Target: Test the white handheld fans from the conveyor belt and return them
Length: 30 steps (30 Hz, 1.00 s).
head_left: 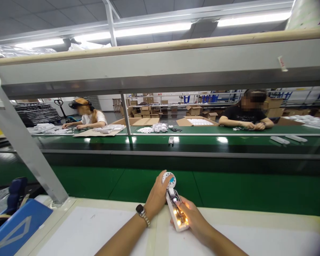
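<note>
A white handheld fan [170, 192] is held out over the front edge of the worktable, tilted, with its round head away from me. Its handle is open on the upper side and shows lit yellow lights and inner parts. My left hand [159, 190] grips the round fan head, its thumb near the blue centre. Wrapped round the handle from the right is my right hand [189, 213], the thumb lying over the exposed inside. A watch [140, 210] and a beaded bracelet are on my left wrist.
Beyond the table runs a green conveyor belt [96, 179] with a white part [171, 140] on it. Two people sit across, near piles of small white parts [160, 128] and cardboard boxes. A slanted metal post [29, 156] and a blue bin [18, 227] stand at left; a shelf [160, 67] spans overhead.
</note>
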Each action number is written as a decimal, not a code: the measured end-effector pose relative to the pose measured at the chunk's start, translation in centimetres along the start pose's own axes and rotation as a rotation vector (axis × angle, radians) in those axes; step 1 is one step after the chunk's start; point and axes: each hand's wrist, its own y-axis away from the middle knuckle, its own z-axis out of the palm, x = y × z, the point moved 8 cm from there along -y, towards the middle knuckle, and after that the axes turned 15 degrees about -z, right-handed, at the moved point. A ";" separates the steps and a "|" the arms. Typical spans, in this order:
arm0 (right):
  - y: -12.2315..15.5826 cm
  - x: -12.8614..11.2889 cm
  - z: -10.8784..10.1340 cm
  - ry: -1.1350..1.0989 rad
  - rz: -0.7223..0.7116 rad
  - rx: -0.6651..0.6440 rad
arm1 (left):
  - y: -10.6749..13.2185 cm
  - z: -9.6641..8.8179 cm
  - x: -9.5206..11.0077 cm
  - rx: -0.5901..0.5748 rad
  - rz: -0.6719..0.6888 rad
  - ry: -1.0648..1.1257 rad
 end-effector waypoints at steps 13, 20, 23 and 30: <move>-0.2 0.5 -0.2 0.007 -0.022 -0.021 | 0.4 -0.1 0.8 -0.012 0.022 0.037; -0.2 0.0 0.0 0.063 -0.045 -0.010 | 0.4 0.0 0.7 -0.030 0.016 0.015; 0.0 -0.2 0.1 0.062 -0.029 -0.008 | 0.4 0.0 0.6 -0.032 0.010 0.017; 0.3 -0.5 0.5 0.029 -0.025 -0.080 | 0.3 0.5 0.2 -0.071 -0.019 0.025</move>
